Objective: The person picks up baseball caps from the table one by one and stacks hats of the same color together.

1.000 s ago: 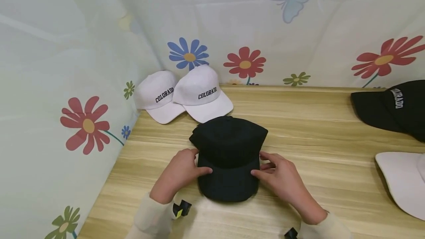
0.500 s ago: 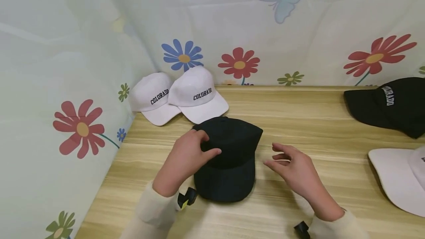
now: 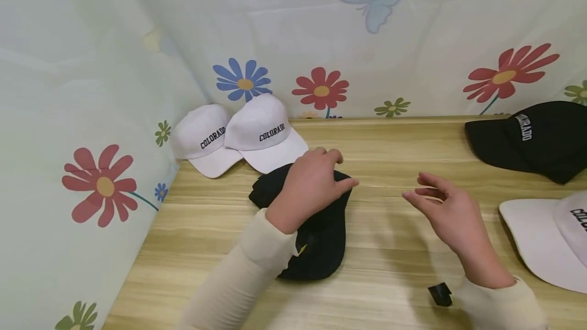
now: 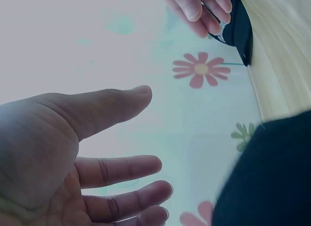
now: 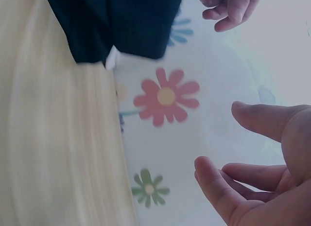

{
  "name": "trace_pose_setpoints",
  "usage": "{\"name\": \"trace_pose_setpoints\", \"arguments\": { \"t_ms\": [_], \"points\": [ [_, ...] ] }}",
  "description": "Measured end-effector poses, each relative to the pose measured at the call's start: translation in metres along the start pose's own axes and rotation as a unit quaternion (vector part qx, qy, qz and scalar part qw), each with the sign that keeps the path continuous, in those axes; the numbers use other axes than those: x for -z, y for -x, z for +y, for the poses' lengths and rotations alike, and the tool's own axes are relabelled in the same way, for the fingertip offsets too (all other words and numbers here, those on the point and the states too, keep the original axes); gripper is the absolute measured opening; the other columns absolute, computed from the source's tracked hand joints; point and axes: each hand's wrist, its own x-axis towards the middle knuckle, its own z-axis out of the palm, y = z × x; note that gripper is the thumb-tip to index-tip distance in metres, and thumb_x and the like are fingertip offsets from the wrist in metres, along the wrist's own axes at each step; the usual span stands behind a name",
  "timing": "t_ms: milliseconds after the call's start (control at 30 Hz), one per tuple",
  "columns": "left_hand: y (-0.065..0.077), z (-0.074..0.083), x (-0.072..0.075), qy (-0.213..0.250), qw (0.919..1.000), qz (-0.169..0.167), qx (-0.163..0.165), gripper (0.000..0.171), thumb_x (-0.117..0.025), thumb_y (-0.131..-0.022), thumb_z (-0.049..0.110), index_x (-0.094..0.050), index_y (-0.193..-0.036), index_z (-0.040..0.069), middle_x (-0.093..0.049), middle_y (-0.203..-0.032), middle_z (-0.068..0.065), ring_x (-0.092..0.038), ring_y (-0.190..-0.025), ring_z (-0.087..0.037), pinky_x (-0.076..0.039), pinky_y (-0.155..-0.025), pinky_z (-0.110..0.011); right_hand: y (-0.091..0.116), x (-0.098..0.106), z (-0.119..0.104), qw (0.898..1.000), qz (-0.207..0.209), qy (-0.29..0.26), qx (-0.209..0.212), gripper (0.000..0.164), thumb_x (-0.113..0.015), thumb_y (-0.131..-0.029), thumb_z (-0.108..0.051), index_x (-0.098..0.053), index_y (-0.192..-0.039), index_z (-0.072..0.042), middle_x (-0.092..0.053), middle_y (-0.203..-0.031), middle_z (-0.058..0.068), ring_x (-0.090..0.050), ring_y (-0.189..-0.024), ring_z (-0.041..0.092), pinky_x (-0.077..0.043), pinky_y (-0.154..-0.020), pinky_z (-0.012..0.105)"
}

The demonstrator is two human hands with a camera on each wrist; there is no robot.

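from here i see the left hand (image 3: 312,185) has moved across over the crown of the near black cap (image 3: 327,241), and the right hand (image 3: 451,215) has drawn farther to that cap's right; both are loosely spread, pinching nothing, so i judge it released on the table (image 3: 390,152). i count two black caps, the far black cap (image 3: 555,136) right of it, and three white caps: two behind-left (image 3: 263,134), one right (image 3: 532,228).
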Motion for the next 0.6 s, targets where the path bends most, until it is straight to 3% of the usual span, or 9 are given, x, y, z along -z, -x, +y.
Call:
{"name": "trace_pose_setpoints", "arguments": {
  "t_ms": [133,300,600],
  "points": [
    [-0.021,0.017,-0.005,-0.008,0.9996,0.012,-0.022,0.052,-0.064,-0.086,0.057,-0.065,-0.118,0.016,-0.065,-0.100,0.000,-0.060,-0.087,-0.016,-0.052,-0.078,-0.031,-0.008,0.013,0.010,0.999,0.017,-0.009,-0.033,0.083,-0.059,-0.086,-0.062,-0.037,-0.150,-0.012,-0.054,-0.140,0.017,-0.054,-0.123,0.037,-0.047,-0.066,0.016],
    [-0.039,0.037,-0.013,-0.016,0.9989,0.004,-0.044,0.053,-0.062,-0.087,0.059,-0.065,-0.119,0.017,-0.066,-0.103,0.001,-0.061,-0.090,-0.016,-0.051,-0.083,-0.033,-0.016,0.026,0.024,0.997,0.042,-0.006,-0.064,0.085,-0.057,-0.085,-0.064,-0.035,-0.151,-0.014,-0.053,-0.141,0.017,-0.052,-0.125,0.036,-0.043,-0.062,0.011],
    [-0.065,0.074,-0.034,-0.031,0.9978,-0.053,-0.025,0.058,-0.056,-0.087,0.065,-0.058,-0.128,0.026,-0.061,-0.115,0.006,-0.057,-0.100,-0.015,-0.047,-0.088,-0.032,-0.031,0.040,0.056,0.992,0.075,-0.006,-0.103,0.085,-0.057,-0.086,-0.064,-0.034,-0.151,-0.014,-0.050,-0.144,0.019,-0.051,-0.125,0.037,-0.042,-0.059,0.007]
  ]
}}
